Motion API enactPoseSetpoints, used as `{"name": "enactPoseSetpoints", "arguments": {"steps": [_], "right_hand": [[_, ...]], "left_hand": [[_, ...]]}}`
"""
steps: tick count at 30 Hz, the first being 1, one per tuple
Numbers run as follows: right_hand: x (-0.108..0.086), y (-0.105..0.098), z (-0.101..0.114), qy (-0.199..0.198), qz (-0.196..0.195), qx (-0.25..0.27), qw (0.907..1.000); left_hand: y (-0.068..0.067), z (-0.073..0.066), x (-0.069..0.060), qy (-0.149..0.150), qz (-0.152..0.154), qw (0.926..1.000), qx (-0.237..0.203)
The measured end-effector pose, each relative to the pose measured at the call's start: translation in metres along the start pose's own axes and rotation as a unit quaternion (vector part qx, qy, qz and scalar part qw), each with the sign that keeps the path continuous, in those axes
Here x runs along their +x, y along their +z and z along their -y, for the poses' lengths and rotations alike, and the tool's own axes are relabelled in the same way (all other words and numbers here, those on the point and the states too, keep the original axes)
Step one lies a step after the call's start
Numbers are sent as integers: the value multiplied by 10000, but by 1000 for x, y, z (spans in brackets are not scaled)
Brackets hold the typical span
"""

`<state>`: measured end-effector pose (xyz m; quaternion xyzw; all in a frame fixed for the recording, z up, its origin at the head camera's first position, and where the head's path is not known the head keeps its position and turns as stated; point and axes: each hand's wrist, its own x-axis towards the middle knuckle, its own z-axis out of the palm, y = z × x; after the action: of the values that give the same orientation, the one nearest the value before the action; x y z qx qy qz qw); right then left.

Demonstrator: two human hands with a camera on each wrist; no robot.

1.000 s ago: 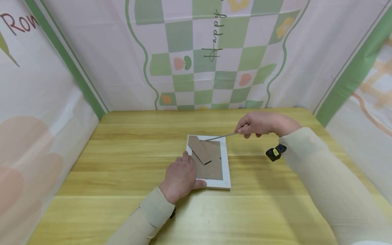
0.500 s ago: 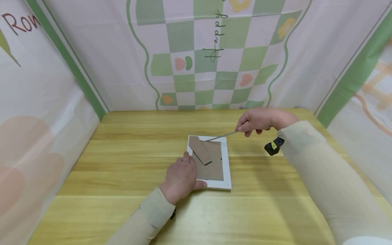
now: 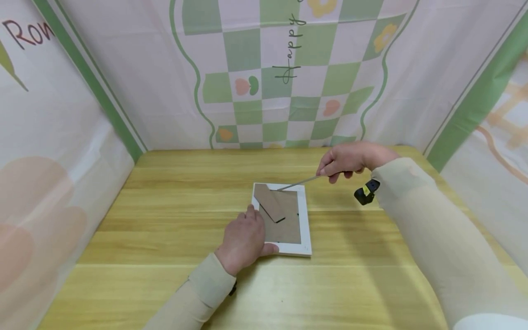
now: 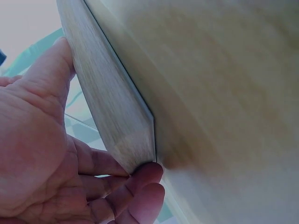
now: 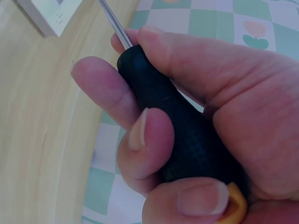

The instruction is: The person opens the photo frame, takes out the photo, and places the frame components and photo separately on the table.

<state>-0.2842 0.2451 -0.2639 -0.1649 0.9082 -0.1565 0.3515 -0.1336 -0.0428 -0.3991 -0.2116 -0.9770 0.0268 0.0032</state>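
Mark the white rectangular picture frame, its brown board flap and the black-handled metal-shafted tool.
White rectangular picture frame (image 3: 304, 220), head view: right border.
Brown board flap (image 3: 269, 201), head view: middle of its face.
Black-handled metal-shafted tool (image 5: 192, 137), right wrist view: middle of the handle.

On the back cloth (image 3: 276, 103) stands the handwritten-style word "Happy" (image 3: 290, 48) in dark green, turned sideways so that it reads from bottom to top; part of a further character above it is cut off by the picture's upper edge. On the left cloth (image 3: 49, 137), brown-red letters (image 3: 26, 34) begin "Ro", and the next, "n" or "m", is cut off at the green band (image 3: 86, 78). Tiny marks (image 5: 59, 18) on a corner of the white frame (image 3: 304, 220) cannot be read.
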Motion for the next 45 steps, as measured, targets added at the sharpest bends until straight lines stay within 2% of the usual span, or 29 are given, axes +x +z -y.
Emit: {"name": "enactPoseSetpoints", "arguments": {"steps": [17, 22, 28, 34, 39, 45], "right_hand": [[2, -9, 1, 139, 202, 208, 9995], [2, -7, 1, 123, 148, 187, 9996], [-1, 3, 0, -8, -89, 82, 9999], [-6, 17, -1, -302, -455, -120, 9984], [-14, 30, 0, -506, -870, -316, 9944], [-20, 45, 1, -609, -1142, -415, 9907]], "left_hand": [[1, 0, 0, 10, 1, 9999, 115], [2, -1, 0, -23, -46, 10000, 76], [1, -1, -1, -30, -68, 10000, 62], [1, 0, -1, 10, -126, 9999, 92], [0, 0, -1, -17, -86, 10000, -20], [1, 0, 0, -87, 47, 9999, -110]]}}
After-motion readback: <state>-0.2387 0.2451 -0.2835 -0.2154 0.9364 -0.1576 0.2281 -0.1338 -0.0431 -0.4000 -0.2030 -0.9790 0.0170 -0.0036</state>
